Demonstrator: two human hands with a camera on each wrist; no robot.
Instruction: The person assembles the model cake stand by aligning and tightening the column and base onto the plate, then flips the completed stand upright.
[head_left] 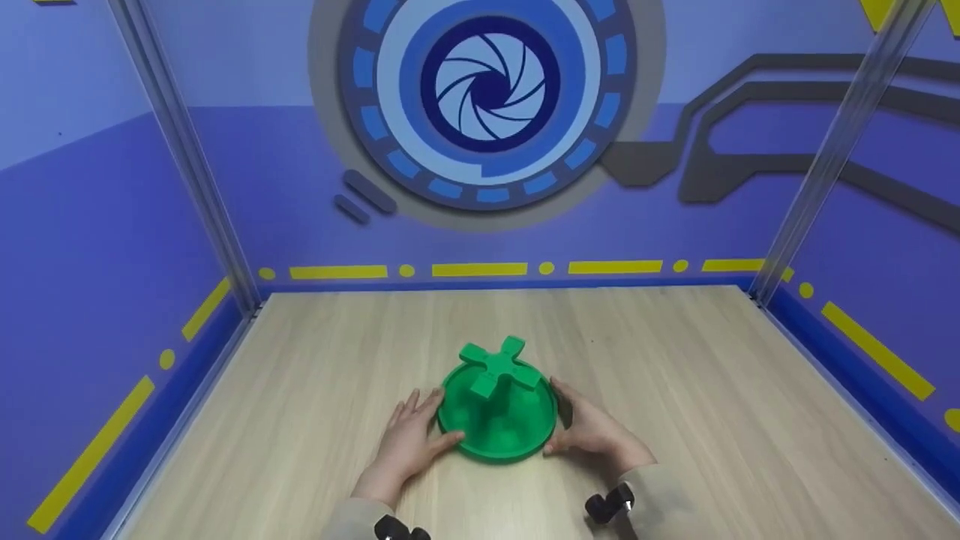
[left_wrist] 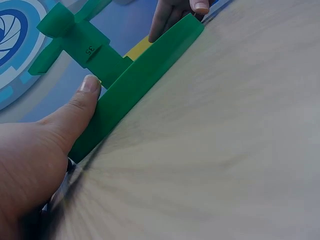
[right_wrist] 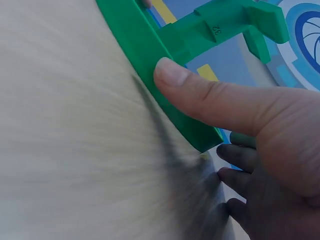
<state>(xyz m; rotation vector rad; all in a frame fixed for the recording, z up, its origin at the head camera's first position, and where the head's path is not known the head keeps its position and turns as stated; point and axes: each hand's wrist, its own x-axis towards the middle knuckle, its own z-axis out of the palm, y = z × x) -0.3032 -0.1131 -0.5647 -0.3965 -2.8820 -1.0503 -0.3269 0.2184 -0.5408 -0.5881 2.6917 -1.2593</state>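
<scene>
A green round tray with a raised rim sits at the front middle of the table. From it rises a post marked with small digits, topped by a green four-armed cross. My left hand holds the tray's left side, thumb over the rim and fingertips at its edge. On the opposite side my right hand cups the rim between thumb and fingers. The right thumb lies against the tray's outer wall, with the other fingers spread beyond it. The tray partly hides the left fingers in the left wrist view.
The light wood table is enclosed by blue printed walls at the back and both sides. Metal posts stand at the back corners. Black wrist devices are worn on both forearms.
</scene>
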